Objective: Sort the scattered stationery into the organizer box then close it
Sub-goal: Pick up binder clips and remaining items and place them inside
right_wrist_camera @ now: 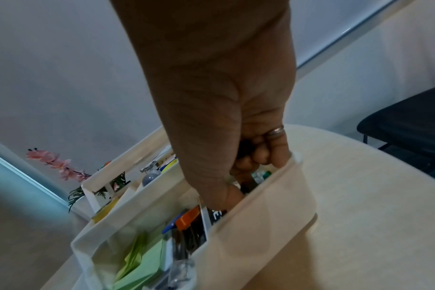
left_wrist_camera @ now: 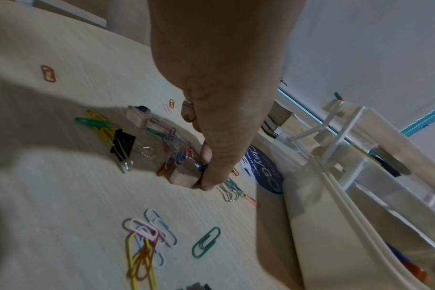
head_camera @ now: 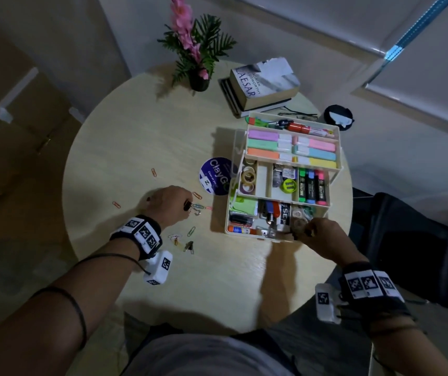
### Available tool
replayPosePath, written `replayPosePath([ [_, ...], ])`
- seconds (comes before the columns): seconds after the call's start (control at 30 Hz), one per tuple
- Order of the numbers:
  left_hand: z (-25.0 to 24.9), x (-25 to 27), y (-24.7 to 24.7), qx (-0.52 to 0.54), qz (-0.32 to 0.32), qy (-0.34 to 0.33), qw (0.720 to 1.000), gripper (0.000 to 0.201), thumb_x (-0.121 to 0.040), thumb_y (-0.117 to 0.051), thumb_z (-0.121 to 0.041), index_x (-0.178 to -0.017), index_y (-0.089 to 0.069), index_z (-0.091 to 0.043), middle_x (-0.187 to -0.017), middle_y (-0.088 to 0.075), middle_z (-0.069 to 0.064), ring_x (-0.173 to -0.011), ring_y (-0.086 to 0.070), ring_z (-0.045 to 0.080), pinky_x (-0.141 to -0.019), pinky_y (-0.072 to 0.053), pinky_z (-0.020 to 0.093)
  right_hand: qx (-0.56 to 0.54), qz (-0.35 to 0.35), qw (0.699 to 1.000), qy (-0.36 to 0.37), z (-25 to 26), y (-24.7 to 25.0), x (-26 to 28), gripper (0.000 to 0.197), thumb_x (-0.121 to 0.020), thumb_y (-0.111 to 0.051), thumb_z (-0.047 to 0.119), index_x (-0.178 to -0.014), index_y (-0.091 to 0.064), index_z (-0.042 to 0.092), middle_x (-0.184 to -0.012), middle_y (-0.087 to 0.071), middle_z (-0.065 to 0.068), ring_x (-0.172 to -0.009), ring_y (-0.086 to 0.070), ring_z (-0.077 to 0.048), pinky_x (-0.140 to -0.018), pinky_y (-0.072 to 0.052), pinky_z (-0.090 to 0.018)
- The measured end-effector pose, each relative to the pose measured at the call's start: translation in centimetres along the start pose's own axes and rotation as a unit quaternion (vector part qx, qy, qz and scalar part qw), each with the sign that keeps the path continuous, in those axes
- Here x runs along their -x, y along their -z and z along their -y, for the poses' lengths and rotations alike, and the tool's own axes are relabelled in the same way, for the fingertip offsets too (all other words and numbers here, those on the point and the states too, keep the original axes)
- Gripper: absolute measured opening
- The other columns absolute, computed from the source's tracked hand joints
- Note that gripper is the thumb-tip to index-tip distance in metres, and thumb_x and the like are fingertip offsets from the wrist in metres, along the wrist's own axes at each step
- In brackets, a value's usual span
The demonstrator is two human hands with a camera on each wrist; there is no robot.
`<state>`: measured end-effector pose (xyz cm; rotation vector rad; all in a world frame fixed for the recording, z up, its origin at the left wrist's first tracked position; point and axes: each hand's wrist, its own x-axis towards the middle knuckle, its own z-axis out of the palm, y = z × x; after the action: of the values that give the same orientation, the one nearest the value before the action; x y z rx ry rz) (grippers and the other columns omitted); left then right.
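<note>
The cream organizer box (head_camera: pixel 227 213) stands open in three stepped tiers on the right of the round table, filled with highlighters, tape rolls, sticky notes and pens. My left hand (head_camera: pixel 187 206) reaches into a pile of coloured paper clips (head_camera: pixel 198 207) left of the box. It pinches a small binder clip (left_wrist_camera: pixel 183 177) between thumb and fingers. My right hand (head_camera: pixel 303 229) is inside the bottom tray's front right corner. Its fingers are curled round a small dark item (right_wrist_camera: pixel 246 182) that I cannot identify. More paper clips (left_wrist_camera: pixel 144 235) and a black binder clip (left_wrist_camera: pixel 122 145) lie loose.
Single orange clips (head_camera: pixel 116 204) lie further left on the table (head_camera: pixel 163 131). A round blue sticker disc (head_camera: pixel 214 176) sits beside the box. A potted plant (head_camera: pixel 198 80), stacked books (head_camera: pixel 263 85) and glasses (head_camera: pixel 297 114) are at the back. A dark chair (head_camera: pixel 407 226) stands to the right.
</note>
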<state>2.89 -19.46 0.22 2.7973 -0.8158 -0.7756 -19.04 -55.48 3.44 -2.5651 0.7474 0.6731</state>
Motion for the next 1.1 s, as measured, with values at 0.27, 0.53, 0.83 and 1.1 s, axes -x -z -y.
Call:
replayPosePath([
  [0.27, 0.4, 0.1, 0.7, 0.066, -0.008, 0.027, 0.997, 0.014, -0.082, -0.088, -0.025, -0.087, -0.076, -0.019, -0.088, -0.07, -0.003, -0.076, -0.063, 0.017, -0.063, -0.041, 0.024, 0.047, 0.092, 0.994, 0.027, 0.0, 0.7, -1.3, 0.028, -0.1, -0.065, 0.03, -0.117, -0.074, 0.009, -0.116, -0.073, -0.013, -0.103, -0.068, -0.029, -0.078, -0.049, -0.03],
  [0.53, -1.3, 1.6, 3.8, 0.187, -0.066, 0.007, 0.98, 0.025, -0.09, -0.081, -0.032, -0.083, -0.059, -0.022, -0.078, -0.066, -0.012, -0.069, -0.064, 0.008, -0.058, -0.045, 0.027, 0.024, 0.004, 0.997, 0.08, -0.7, 0.9, 0.9, 0.019, -0.097, -0.063, 0.013, -0.105, -0.078, 0.004, -0.111, -0.07, -0.021, -0.093, -0.067, -0.036, -0.071, -0.046, -0.03],
  [0.83, -12.3, 2.7, 6.0, 0.209, -0.029, -0.102, 0.972, 0.01, -0.091, -0.076, -0.026, -0.085, -0.068, -0.026, -0.083, -0.07, -0.012, -0.077, -0.064, 0.003, -0.067, -0.051, 0.026, -0.091, -0.064, 0.986, 0.125, -5.5, 0.3, 2.6, 0.016, -0.093, -0.072, 0.016, -0.108, -0.078, 0.015, -0.096, -0.068, -0.003, -0.087, -0.07, -0.022, -0.078, -0.057, -0.036],
  [1.1, -18.9, 2.3, 4.1, 0.232, 0.039, -0.143, 0.961, 0.008, -0.093, -0.076, -0.024, -0.087, -0.07, -0.026, -0.088, -0.072, -0.012, -0.079, -0.065, -0.003, -0.065, -0.045, 0.017, -0.168, -0.083, 0.968, 0.167, -7.5, -1.1, 2.4, 0.018, -0.094, -0.072, 0.013, -0.111, -0.076, 0.014, -0.103, -0.068, 0.001, -0.09, -0.068, -0.012, -0.081, -0.058, -0.033],
])
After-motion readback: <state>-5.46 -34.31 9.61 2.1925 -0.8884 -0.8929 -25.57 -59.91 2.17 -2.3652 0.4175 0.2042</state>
